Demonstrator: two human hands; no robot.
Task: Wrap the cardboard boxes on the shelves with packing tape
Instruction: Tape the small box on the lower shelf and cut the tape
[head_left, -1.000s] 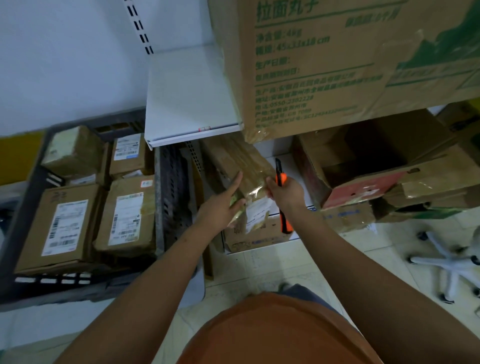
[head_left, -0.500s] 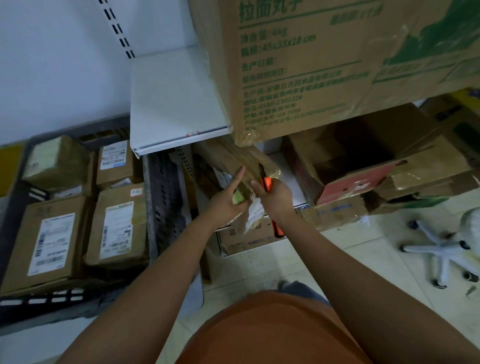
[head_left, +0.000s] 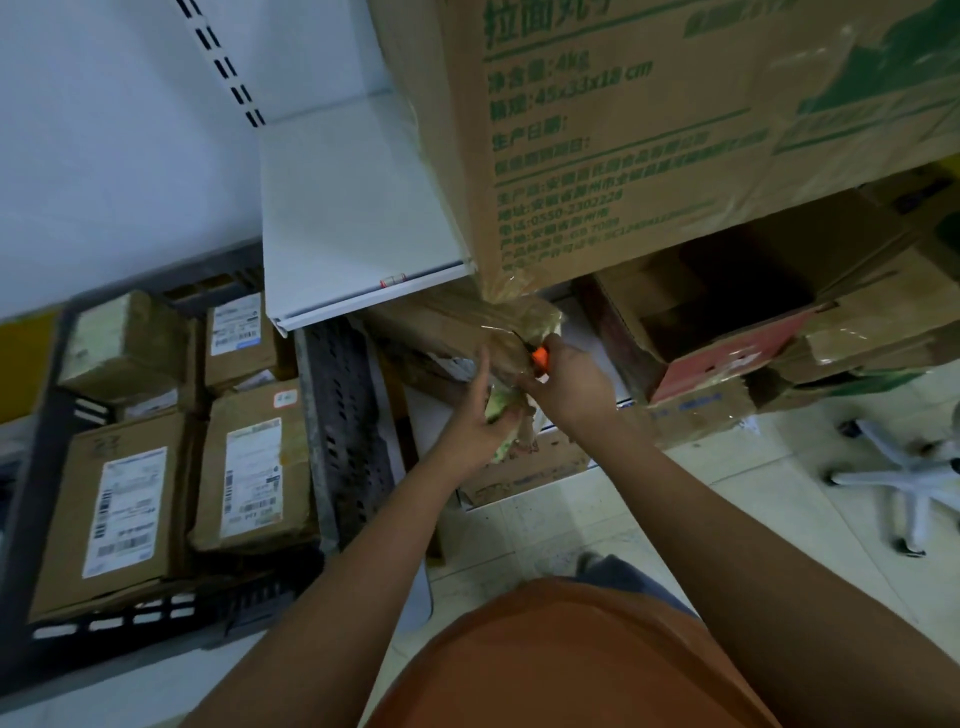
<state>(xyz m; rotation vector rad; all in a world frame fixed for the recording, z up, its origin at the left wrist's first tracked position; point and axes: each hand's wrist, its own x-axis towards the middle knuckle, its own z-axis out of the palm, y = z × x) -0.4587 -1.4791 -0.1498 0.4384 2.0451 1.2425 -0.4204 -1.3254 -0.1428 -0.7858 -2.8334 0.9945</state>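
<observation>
A small taped cardboard box lies tilted under the white shelf, with clear tape wrinkled over its right end. My left hand pinches a pale green piece, too blurred to identify, against the box's lower end, index finger stretched up along the box. My right hand grips an orange and black cutter whose tip touches the taped end of the box. Directly above, a big brown carton with green print stands on the shelf, tape hanging from its lower corner.
A dark plastic crate at the left holds several labelled parcels. An open carton with a red flap and more boxes fill the lower shelf at the right. A flat box lies on the floor below my hands. A white chair base stands at far right.
My hands have drawn closer together at the small box's end. The right hand has turned, so the cutter's long handle is hidden and only its orange part shows.
</observation>
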